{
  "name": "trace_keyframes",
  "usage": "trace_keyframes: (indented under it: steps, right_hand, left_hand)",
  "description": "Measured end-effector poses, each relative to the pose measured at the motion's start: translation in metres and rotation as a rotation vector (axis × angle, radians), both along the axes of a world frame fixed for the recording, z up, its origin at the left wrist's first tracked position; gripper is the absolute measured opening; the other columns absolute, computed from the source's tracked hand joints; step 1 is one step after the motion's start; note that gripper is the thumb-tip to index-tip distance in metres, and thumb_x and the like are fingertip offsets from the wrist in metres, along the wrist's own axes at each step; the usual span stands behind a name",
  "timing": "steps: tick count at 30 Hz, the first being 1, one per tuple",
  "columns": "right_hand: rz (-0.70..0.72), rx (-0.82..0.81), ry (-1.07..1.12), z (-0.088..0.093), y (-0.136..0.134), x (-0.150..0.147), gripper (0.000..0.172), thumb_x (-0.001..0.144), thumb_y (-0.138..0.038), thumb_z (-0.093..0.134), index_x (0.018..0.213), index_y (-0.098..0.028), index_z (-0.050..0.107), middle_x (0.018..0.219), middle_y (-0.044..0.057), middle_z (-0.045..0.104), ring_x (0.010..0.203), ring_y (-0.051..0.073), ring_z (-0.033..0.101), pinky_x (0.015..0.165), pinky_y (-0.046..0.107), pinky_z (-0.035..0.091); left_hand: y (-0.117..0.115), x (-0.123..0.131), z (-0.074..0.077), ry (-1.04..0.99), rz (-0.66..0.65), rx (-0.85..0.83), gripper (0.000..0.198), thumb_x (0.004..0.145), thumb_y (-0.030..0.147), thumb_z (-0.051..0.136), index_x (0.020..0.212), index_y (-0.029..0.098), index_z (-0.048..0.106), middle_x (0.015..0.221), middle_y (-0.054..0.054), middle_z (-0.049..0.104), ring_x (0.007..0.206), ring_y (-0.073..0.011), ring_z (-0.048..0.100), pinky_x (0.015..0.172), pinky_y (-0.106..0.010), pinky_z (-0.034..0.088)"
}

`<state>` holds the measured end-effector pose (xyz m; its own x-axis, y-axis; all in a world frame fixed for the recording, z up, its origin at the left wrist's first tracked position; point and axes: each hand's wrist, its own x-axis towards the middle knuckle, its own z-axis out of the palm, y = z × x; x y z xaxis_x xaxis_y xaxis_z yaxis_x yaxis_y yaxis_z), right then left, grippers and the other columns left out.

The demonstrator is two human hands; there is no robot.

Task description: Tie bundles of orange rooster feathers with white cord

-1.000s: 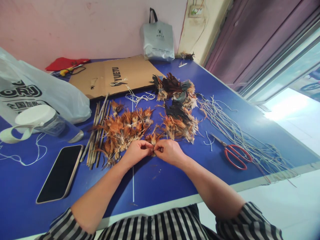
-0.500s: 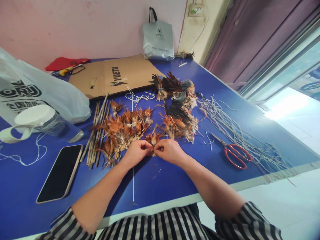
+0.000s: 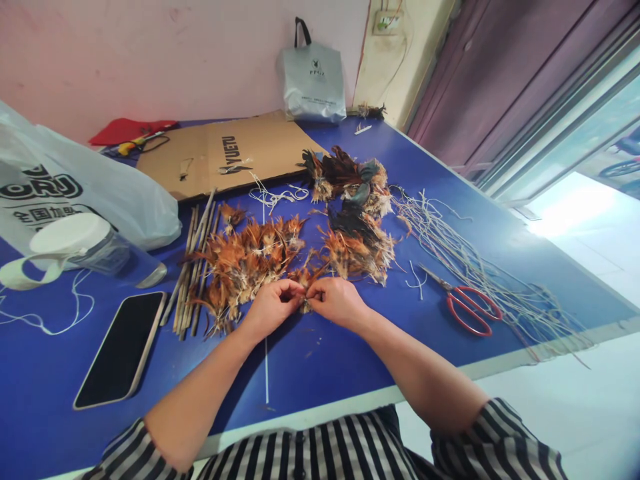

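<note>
Both hands meet at a small bunch of brown feathers [image 3: 304, 272] on the blue table. My left hand [image 3: 276, 305] pinches at its base from the left, thumb and forefinger together. From the right, my right hand [image 3: 336, 302] pinches the same spot, its other fingers curled in. Whatever fine string lies between the fingertips is too small to make out. Left of the hands lies a pile of orange-brown feather bunches [image 3: 250, 257]. A mixed heap of brown and black feathers [image 3: 357, 247] is just beyond my right hand.
Red-handled scissors [image 3: 473, 310] and long loose strings [image 3: 465, 253] lie at the right. On the left are thin sticks [image 3: 195, 273], a phone [image 3: 120, 350], a clear bottle [image 3: 123, 257] and a plastic bag [image 3: 125, 193]. Flattened cardboard [image 3: 190, 153] and a silver bag [image 3: 314, 83] stand behind.
Both hands stay pinched at the feather bunch, with barely any finger movement. The whole view has shifted very slightly.
</note>
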<state>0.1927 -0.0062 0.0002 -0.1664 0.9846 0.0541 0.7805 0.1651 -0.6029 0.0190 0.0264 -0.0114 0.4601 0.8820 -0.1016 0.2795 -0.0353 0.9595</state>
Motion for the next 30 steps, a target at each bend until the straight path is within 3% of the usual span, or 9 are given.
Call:
trace_keyframes:
  steps: [12, 23, 30]
  right_hand:
    - [-0.015, -0.012, 0.012, 0.0046, -0.0039, -0.0043, 0.009, 0.071, -0.023, 0.056, 0.072, -0.022, 0.065, 0.073, -0.003, 0.066, 0.064, 0.009, 0.055, 0.059, 0.020, 0.035]
    - [-0.002, 0.022, -0.011, 0.0024, -0.0054, -0.0049, 0.011, 0.071, -0.023, 0.056, 0.073, -0.024, 0.067, 0.077, -0.003, 0.066, 0.068, 0.010, 0.057, 0.063, 0.020, 0.037]
    - [0.008, -0.042, 0.021, 0.0045, -0.0034, -0.0036, 0.014, 0.071, -0.024, 0.056, 0.074, -0.024, 0.070, 0.078, -0.002, 0.068, 0.068, 0.010, 0.057, 0.061, 0.020, 0.037]
  left_hand:
    - [0.0065, -0.0017, -0.0034, 0.007, -0.003, -0.017, 0.019, 0.064, 0.025, 0.068, 0.078, 0.012, 0.065, 0.067, -0.002, 0.064, 0.058, -0.0096, 0.055, 0.058, -0.021, 0.043]
    - [0.0053, -0.0009, 0.0027, 0.037, 0.009, -0.037, 0.022, 0.061, 0.028, 0.071, 0.075, 0.011, 0.066, 0.065, -0.001, 0.065, 0.056, -0.0097, 0.056, 0.057, -0.021, 0.043]
    - [0.0047, -0.0026, -0.0017, 0.028, -0.013, -0.003, 0.022, 0.065, 0.027, 0.069, 0.079, 0.011, 0.064, 0.069, -0.003, 0.066, 0.059, -0.0102, 0.058, 0.060, -0.021, 0.046]
